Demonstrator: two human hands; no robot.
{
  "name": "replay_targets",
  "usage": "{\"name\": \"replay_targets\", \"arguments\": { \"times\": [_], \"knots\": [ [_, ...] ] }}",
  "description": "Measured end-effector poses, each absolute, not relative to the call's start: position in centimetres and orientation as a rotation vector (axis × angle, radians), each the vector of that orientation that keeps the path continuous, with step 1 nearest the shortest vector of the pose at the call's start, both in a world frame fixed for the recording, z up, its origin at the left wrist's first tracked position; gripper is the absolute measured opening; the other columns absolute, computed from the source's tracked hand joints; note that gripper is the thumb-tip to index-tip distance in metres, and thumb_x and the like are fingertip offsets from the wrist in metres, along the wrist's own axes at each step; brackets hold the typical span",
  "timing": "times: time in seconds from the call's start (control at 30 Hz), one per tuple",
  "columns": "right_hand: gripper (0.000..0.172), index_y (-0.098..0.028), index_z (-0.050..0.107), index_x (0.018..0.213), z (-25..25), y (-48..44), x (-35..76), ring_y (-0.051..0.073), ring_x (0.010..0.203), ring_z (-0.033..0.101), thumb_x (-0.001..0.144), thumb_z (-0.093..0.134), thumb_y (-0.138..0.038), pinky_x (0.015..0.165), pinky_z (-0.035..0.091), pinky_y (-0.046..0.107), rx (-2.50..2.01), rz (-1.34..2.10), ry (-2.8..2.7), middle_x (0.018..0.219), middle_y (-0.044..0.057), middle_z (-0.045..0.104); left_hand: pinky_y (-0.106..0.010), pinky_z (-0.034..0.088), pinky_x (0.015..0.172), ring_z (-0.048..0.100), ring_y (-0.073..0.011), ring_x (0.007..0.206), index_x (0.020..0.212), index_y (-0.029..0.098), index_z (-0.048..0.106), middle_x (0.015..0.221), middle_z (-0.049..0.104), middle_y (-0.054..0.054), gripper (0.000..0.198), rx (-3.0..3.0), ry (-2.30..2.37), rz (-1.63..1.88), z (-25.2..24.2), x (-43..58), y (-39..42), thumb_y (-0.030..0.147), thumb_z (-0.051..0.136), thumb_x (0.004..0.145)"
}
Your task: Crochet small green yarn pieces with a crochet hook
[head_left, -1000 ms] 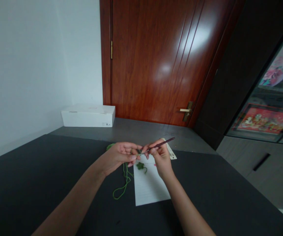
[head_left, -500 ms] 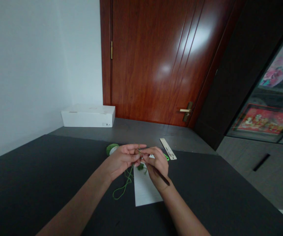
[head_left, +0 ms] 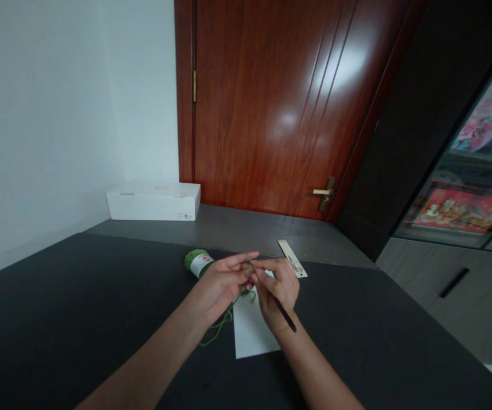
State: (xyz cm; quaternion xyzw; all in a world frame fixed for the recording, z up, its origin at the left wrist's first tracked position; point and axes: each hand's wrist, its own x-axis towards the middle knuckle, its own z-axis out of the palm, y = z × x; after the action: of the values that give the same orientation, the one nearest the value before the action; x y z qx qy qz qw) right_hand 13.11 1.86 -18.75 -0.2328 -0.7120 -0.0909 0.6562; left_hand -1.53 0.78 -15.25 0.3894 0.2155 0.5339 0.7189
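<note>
My left hand (head_left: 224, 286) pinches green yarn (head_left: 219, 327) between thumb and fingers, its index finger stretched out with the strand over it. My right hand (head_left: 281, 286) is closed around a crochet hook (head_left: 287, 319), whose dark handle sticks out towards the wrist. Both hands' fingertips meet, and the hook's tip is too small to make out there. Loose yarn hangs below the left hand onto the table. A green yarn ball (head_left: 190, 258) with a white label band lies just behind the left hand.
Under the hands a white sheet of paper (head_left: 254, 336) lies on the black table (head_left: 79, 319). A pale narrow strip (head_left: 289, 254) lies beyond the right hand. A white box (head_left: 152, 206) stands at the back left, before a brown door (head_left: 263, 114).
Both hands have shifted slightly to the right, still together. More of the yarn ball's label shows. The loose yarn has been drawn in, and a bright green item by the right hand is now hidden.
</note>
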Motion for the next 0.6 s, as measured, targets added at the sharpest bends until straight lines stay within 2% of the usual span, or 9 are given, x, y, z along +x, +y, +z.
{"name": "replay_targets", "arguments": {
  "times": [0.13, 0.33, 0.5, 0.6],
  "knots": [
    [0.024, -0.032, 0.069, 0.097, -19.0, 1.8, 12.6, 0.023, 0.082, 0.067, 0.084, 0.069, -0.012, 0.079, 0.046, 0.041, -0.624, -0.112, -1.529, 0.091, 0.001, 0.077, -0.027, 0.048, 0.074, 0.064, -0.0145, 0.074, 0.106, 0.010, 0.075, 0.085, 0.073, -0.009, 0.043, 0.852, 0.480, 1.217, -15.6, -1.5, 1.0, 0.006, 0.080, 0.064],
    [0.028, -0.032, 0.064, 0.102, -18.8, 1.8, 12.6, 0.021, 0.086, 0.065, 0.085, 0.064, -0.009, 0.078, 0.045, 0.039, -0.593, -0.212, -1.601, 0.097, 0.003, 0.073, -0.024, 0.043, 0.062, 0.059, -0.0121, 0.064, 0.117, 0.011, 0.070, 0.070, 0.068, -0.003, 0.048, 1.092, 0.630, 1.367, -15.1, -1.2, 0.7, 0.008, 0.077, 0.069],
    [0.015, -0.025, 0.062, 0.097, -18.3, 1.7, 12.6, 0.022, 0.088, 0.066, 0.091, 0.057, -0.012, 0.080, 0.048, 0.039, -0.577, 0.006, -1.516, 0.090, 0.004, 0.070, -0.026, 0.043, 0.060, 0.055, -0.0109, 0.058, 0.113, 0.011, 0.071, 0.068, 0.066, -0.001, 0.039, 1.243, 0.680, 1.321, -15.1, -2.0, 1.0, 0.013, 0.076, 0.074],
    [0.008, -0.024, 0.060, 0.092, -18.0, 1.6, 12.3, 0.020, 0.079, 0.066, 0.095, 0.054, -0.020, 0.075, 0.050, 0.036, -0.570, 0.251, -1.404, 0.087, 0.004, 0.068, -0.027, 0.044, 0.060, 0.056, -0.0112, 0.059, 0.105, 0.010, 0.072, 0.071, 0.068, -0.003, 0.031, 1.302, 0.704, 1.302, -15.0, -2.6, 1.3, 0.015, 0.076, 0.074]
  ]
}}
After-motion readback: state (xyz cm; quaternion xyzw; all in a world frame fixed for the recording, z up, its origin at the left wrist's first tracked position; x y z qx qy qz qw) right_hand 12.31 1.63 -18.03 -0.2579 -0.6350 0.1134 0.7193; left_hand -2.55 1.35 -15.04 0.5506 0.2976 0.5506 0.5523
